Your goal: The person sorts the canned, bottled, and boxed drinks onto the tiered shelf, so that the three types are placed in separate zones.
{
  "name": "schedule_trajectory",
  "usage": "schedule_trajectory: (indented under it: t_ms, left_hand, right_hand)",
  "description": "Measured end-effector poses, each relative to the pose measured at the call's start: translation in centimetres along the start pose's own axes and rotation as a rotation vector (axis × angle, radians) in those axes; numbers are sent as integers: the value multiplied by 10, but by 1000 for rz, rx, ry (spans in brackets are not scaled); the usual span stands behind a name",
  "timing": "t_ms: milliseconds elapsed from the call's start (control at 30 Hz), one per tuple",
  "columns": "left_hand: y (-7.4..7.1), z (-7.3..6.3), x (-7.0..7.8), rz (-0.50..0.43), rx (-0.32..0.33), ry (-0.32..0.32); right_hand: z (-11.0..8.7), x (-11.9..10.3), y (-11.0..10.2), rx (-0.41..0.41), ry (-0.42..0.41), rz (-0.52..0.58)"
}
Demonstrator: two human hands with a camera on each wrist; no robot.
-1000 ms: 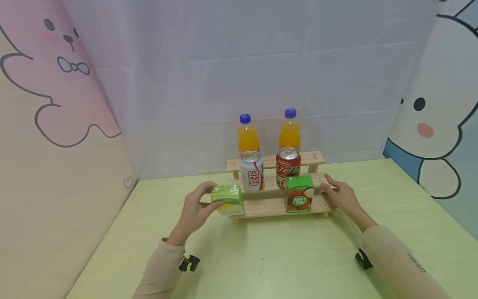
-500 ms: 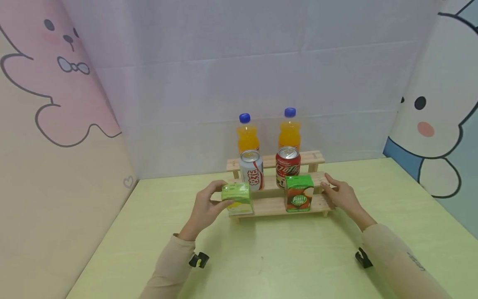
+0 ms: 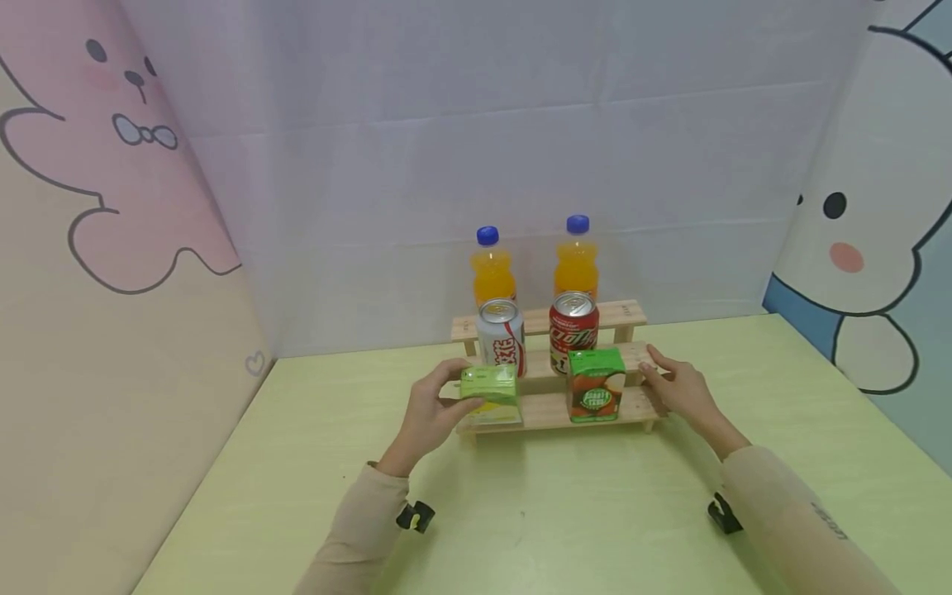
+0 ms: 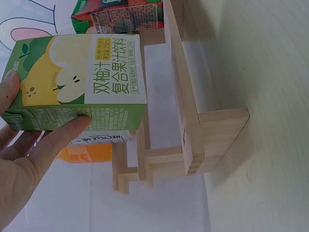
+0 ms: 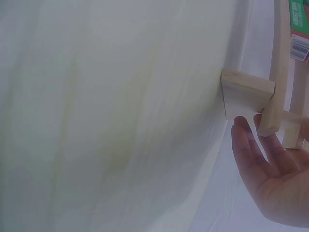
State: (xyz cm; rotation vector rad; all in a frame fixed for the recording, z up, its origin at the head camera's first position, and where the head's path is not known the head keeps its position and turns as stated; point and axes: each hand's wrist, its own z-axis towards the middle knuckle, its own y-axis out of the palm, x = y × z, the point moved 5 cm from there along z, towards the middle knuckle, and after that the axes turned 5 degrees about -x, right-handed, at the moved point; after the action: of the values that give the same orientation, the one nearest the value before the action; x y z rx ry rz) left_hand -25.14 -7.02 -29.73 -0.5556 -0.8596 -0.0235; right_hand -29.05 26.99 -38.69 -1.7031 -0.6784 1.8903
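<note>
My left hand (image 3: pixel 435 409) grips a green and yellow juice carton (image 4: pixel 77 72), thumb on one side and fingers on the other. The carton is upright, close over the left part of the bottom tier of a three-tier wooden display rack (image 3: pixel 546 409). At the rack's right end, my right hand (image 3: pixel 680 395) holds the wood, its fingertips by the plank ends; in the right wrist view the thumb is mostly cut off. A green and red juice carton (image 3: pixel 597 387) stands on the bottom tier. On the middle tier are a white can (image 3: pixel 500 335) and a red can (image 3: pixel 573 330).
Two orange drink bottles (image 3: pixel 494 273) with blue caps stand on the top tier, partly hidden by the cans. The rack rests on a pale yellow-green table (image 3: pixel 535 512) before a whitish cloth backdrop (image 3: pixel 372 207). Cartoon-printed panels (image 3: pixel 855 248) flank both sides.
My left hand has carried the green and yellow juice carton rightward, from the rack's left edge to in front of the white can. My right hand stays at the rack's right end.
</note>
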Motion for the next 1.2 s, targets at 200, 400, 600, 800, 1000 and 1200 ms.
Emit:
schedule_trajectory:
  t_ms: [200,400,600,800,1000,1200]
  left_hand:
    - [7,4,-2,-31,-2,1]
    - [14,6,-7,-49,-7,3]
    - [20,8,-11,-56,-14,-3]
    - [25,9,-15,-35,-19,-18]
    - [27,9,-20,-22,-18,-46]
    - [27,12,-16,44,-15,-41]
  right_hand:
    - [-1,-1,-1,-4,8,8]
    - [-1,1,-1,-12,10,14]
    - [-2,1,-1,-12,18,24]
    - [-2,0,-1,-19,12,33]
    - [-2,-2,1,-33,9,42]
    - [-1,-3,2,-38,-2,61]
